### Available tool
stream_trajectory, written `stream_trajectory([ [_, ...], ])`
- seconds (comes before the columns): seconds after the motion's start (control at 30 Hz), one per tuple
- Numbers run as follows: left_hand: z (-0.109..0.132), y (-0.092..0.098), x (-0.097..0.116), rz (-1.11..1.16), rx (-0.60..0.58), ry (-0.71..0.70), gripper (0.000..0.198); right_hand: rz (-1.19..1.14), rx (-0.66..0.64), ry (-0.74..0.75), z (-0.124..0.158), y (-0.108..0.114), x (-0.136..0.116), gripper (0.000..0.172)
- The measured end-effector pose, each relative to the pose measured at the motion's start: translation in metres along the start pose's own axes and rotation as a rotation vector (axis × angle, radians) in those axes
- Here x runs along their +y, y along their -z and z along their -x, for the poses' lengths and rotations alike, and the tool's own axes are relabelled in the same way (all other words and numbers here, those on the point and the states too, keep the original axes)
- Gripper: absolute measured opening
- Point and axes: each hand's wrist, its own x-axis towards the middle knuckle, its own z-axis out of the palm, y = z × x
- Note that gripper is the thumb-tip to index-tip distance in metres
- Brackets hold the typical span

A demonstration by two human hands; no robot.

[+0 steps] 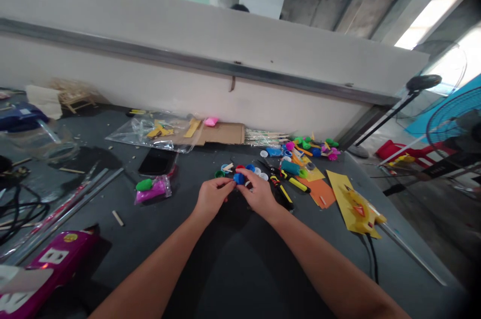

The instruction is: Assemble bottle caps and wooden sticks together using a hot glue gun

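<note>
My left hand [212, 196] and my right hand [257, 191] meet at the middle of the dark grey table [180, 254]. The fingertips of both close on a blue plastic bottle cap [239, 178]. Around them lie several loose bottle caps, among them a green cap [220, 174] near my left fingers and white caps [263, 176] beside my right hand. Just right of my right hand rest a black-and-yellow handled tool [281, 194] and black scissors [267, 165]. Part of the blue cap is hidden by my fingers.
Farther right lie orange card [321, 193], a yellow card cutout [353, 204] and a heap of colourful pieces [311, 151]. On the left are a black phone [158, 161], a bag of clay [152, 190] and metal rods [63, 209]. A concrete wall rises behind the table.
</note>
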Motion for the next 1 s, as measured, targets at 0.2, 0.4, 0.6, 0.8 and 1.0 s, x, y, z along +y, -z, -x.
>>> stream_trajectory([
  [0.2,0.0006,0.0017,-0.0005,-0.037,0.019,-0.022,0.027,0.046,0.002,-0.026,-0.0003,-0.0035,0.0022,0.035],
  [0.4,-0.0007,0.0021,-0.0015,0.001,-0.005,0.005,0.029,0.027,0.010,-0.056,-0.0011,-0.0035,0.0001,0.035],
  [0.6,-0.0025,0.0035,-0.0035,0.023,-0.055,0.061,0.033,0.078,-0.009,0.035,0.0000,-0.0032,0.0041,0.036],
  [0.8,-0.0046,0.0045,-0.0022,0.103,-0.067,0.155,0.032,0.185,0.009,0.158,0.0000,-0.0047,0.0032,0.035],
  [1.0,-0.0061,0.0025,-0.0028,0.138,0.003,0.147,0.029,0.204,0.038,0.155,-0.0017,-0.0062,-0.0024,0.036],
])
